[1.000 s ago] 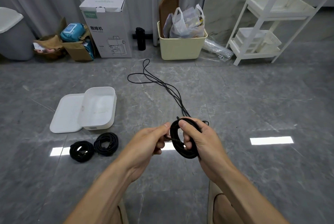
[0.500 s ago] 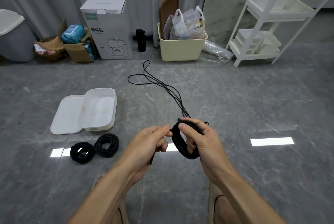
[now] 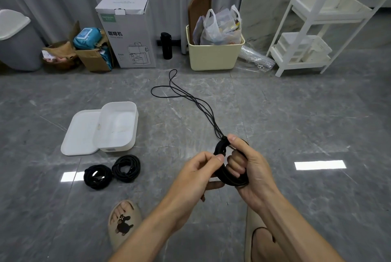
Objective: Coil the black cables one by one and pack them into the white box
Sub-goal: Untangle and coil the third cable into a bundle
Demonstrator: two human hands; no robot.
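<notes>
My right hand (image 3: 248, 168) grips a partly wound black cable coil (image 3: 229, 177), thumb on top of the loops. My left hand (image 3: 201, 172) pinches the same cable beside the coil. The cable's loose length (image 3: 190, 99) trails away across the floor toward the back wall. The open white box (image 3: 132, 120) sits on the floor at left, partly on its lid (image 3: 78, 132); I see no cable inside it. Two finished black coils (image 3: 97, 176) (image 3: 126, 168) lie side by side in front of the box.
Along the back wall stand a grey bin (image 3: 17, 39), a cardboard appliance box (image 3: 127, 31), a black bottle (image 3: 166, 45), a cream tub (image 3: 213, 55) with bags, and a white shelf rack (image 3: 304, 29). My slippered feet (image 3: 123, 222) are below the hands.
My left hand has moved in against the coil, and my right hand has turned the coil edge-on. The view has tilted down, so my left foot shows.
</notes>
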